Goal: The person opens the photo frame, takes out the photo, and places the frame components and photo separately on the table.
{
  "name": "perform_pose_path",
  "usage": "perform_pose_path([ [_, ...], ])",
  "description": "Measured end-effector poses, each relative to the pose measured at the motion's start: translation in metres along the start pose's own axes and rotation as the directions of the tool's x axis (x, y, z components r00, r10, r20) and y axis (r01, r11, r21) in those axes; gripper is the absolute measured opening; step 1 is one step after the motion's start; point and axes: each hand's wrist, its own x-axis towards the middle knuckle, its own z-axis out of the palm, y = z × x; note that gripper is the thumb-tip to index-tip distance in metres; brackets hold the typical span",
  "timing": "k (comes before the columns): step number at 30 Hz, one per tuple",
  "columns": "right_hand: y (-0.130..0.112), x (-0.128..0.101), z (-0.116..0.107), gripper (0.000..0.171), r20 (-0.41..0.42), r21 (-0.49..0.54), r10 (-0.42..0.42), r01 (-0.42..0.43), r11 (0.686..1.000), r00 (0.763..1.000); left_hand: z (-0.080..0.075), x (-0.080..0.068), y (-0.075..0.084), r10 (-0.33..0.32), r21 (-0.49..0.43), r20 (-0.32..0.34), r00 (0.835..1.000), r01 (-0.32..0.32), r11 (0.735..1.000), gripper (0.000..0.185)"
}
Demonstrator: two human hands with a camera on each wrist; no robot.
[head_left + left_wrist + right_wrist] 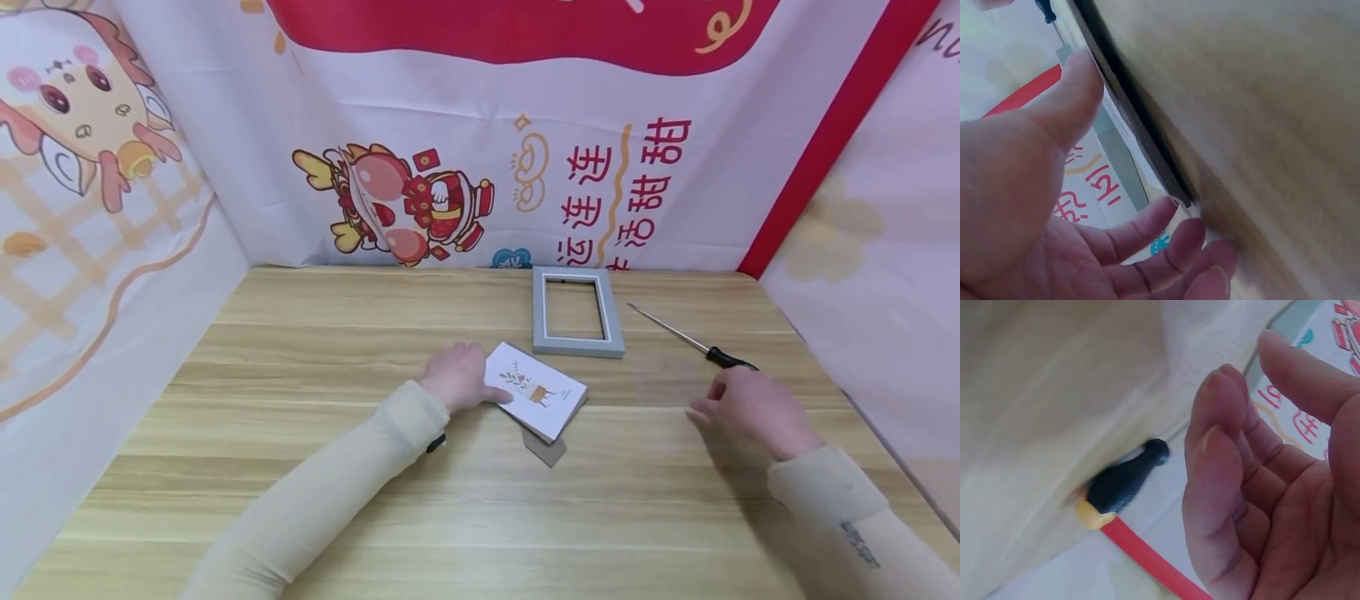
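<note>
My left hand (459, 379) grips the left end of a white picture card (536, 393) printed with a plant in a brown pot. The thumb lies over its near edge. In the left wrist view, a dark backing board (1141, 137) shows beneath the card, between thumb and fingertips. A grey flap (546, 451) sticks out under the card's near corner. Over the table at the right, my right hand (753, 410) holds nothing, its fingers loosely bent. Just beyond it lies a screwdriver (724, 358) with a black handle; its yellow butt end (1092, 515) shows in the right wrist view.
Behind the card, a grey picture frame (577, 346) with a white inner edge and an open middle lies on the wooden table (360, 508). A printed cloth (465, 92) hangs along the back, with more cloth at both sides.
</note>
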Motion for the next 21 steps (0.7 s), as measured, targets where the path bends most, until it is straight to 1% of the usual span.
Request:
perform_pose_path([
  [2, -0.003, -0.002, -0.003, 0.034, -0.019, -0.007, -0.015, 0.015, 1.000, 1.000, 0.001, 0.000, 0.001, -0.007, -0.018, 0.004, 1.000, 0.007, 1.000, 0.069],
  [4, -0.006, -0.004, -0.005, 0.033, -0.034, -0.019, -0.031, 0.030, 0.999, 0.999, 0.003, 0.001, 0.001, -0.014, -0.047, 0.021, 1.000, 0.015, 0.999, 0.069],
  [8, -0.010, -0.008, -0.008, 0.031, -0.058, -0.045, -0.066, 0.063, 0.997, 0.996, 0.005, 0.004, -0.004, -0.018, -0.129, 0.047, 0.999, 0.024, 0.991, 0.068],
  [11, -0.014, -0.010, -0.007, 0.028, -0.072, -0.054, -0.087, 0.083, 0.995, 0.994, 0.004, 0.007, -0.008, -0.004, -0.213, 0.043, 0.999, 0.013, 0.977, 0.055],
  [13, -0.016, -0.011, -0.007, 0.025, -0.084, -0.060, -0.107, 0.102, 0.993, 0.991, 0.000, 0.006, -0.011, 0.010, -0.278, 0.033, 0.999, 0.000, 0.961, 0.042],
  [16, -0.021, -0.014, -0.006, 0.023, -0.092, -0.055, -0.131, 0.127, 0.990, 0.987, -0.011, 0.004, -0.018, 0.025, -0.373, 0.009, 1.000, -0.020, 0.927, 0.023],
  [18, -0.026, -0.016, -0.006, 0.022, -0.100, -0.044, -0.149, 0.146, 0.988, 0.984, -0.022, 0.002, -0.025, 0.020, -0.470, -0.008, 1.000, -0.022, 0.882, 0.017],
  [20, -0.033, -0.019, -0.004, 0.022, -0.101, -0.026, -0.158, 0.156, 0.987, 0.982, -0.036, 0.002, -0.034, 0.013, -0.562, -0.043, 0.999, -0.035, 0.826, 0.013],
  [21, -0.037, -0.020, -0.004, 0.022, -0.101, -0.013, -0.161, 0.161, 0.987, 0.982, -0.044, 0.003, -0.039, 0.000, -0.603, -0.060, 0.998, -0.036, 0.797, 0.014],
])
